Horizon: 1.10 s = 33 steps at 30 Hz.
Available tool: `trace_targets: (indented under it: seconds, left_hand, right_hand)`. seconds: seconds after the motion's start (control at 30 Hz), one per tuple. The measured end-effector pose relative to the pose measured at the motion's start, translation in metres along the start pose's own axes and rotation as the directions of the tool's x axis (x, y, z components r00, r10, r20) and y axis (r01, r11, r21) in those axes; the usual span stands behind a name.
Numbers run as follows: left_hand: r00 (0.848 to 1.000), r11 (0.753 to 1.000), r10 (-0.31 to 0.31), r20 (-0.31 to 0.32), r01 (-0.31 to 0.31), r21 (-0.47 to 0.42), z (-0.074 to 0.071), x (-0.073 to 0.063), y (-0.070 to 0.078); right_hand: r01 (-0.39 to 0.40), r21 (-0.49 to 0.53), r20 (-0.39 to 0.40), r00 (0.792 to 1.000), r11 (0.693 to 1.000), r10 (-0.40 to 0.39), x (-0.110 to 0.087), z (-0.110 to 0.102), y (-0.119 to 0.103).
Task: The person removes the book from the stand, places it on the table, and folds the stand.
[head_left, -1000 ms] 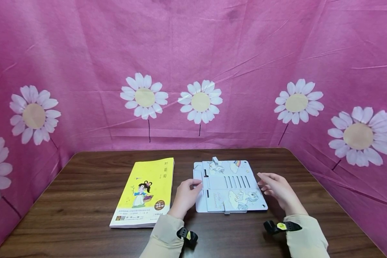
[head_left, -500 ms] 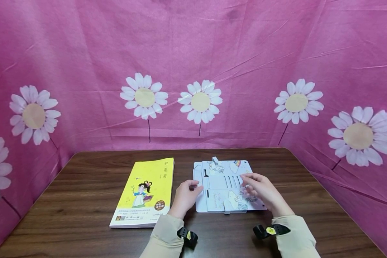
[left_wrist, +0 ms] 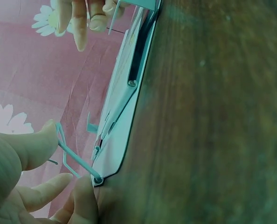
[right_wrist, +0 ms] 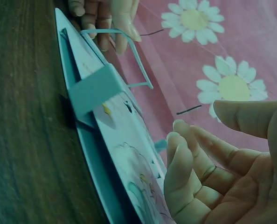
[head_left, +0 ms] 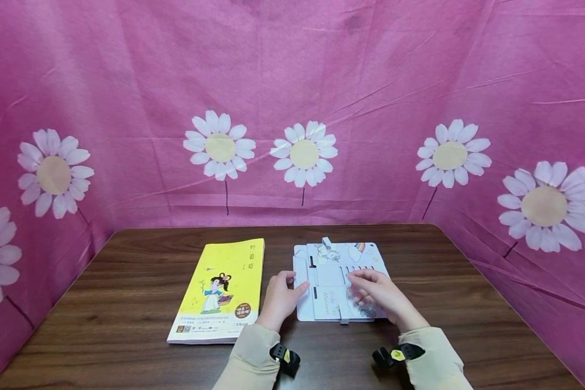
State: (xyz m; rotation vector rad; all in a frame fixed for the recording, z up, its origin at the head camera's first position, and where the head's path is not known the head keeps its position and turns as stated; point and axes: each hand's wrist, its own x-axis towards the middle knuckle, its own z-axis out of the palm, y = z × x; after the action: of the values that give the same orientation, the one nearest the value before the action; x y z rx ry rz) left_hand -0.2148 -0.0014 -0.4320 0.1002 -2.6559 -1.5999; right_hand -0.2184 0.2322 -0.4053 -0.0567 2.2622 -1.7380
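Note:
A white folding book stand (head_left: 325, 275) with unicorn and rainbow prints lies flat on the table, slots across its panel. At its left edge, my left hand (head_left: 279, 299) has thumb and fingers around a thin wire support (left_wrist: 79, 161), the thumb tip at the wire. That wire juts up from the stand in the right wrist view. My right hand (head_left: 386, 298) is over the stand's right half, fingers loosely bent, thumb apart from them and nothing held. A page clip (right_wrist: 99, 91) sits on the near edge; another clip (head_left: 326, 242) shows at the far edge.
A thick yellow book (head_left: 219, 290) with a cartoon child on its cover lies left of the stand, close to my left forearm. The brown wooden table (head_left: 131, 281) ends at a pink cloth (head_left: 370, 195) printed with daisies.
My right hand has moved left, from beside the stand's right edge to over its panel. The left hand stays at the left edge with hardly any movement; stand and book lie where they were.

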Motion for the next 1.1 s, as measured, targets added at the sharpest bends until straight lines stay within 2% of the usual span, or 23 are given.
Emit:
trace_targets:
  seconds: [0.3, 0.67, 0.9, 1.1]
  left_hand:
    - [0.998, 0.998, -0.056, 0.012, 0.055, 0.031, 0.003, 0.0, 0.003]
    - [0.997, 0.995, -0.075, 0.009, 0.074, 0.065, 0.004, 0.0, 0.005]
    - [0.997, 0.988, -0.08, -0.014, 0.081, 0.131, 0.007, 0.0, 0.009]
    - [0.995, 0.97, -0.087, -0.04, 0.094, 0.224, 0.011, 0.001, 0.011]
  right_hand:
    - [0.005, -0.054, 0.044, 0.999, 0.999, -0.002, 0.001, 0.004, 0.004]
    - [0.02, -0.105, 0.086, 0.996, 0.994, -0.01, 0.005, 0.007, 0.008]
    - [0.012, -0.13, 0.072, 0.997, 0.991, -0.003, 0.005, 0.009, 0.01]
    - [0.003, -0.134, 0.061, 0.998, 0.991, 0.005, 0.005, 0.009, 0.009]
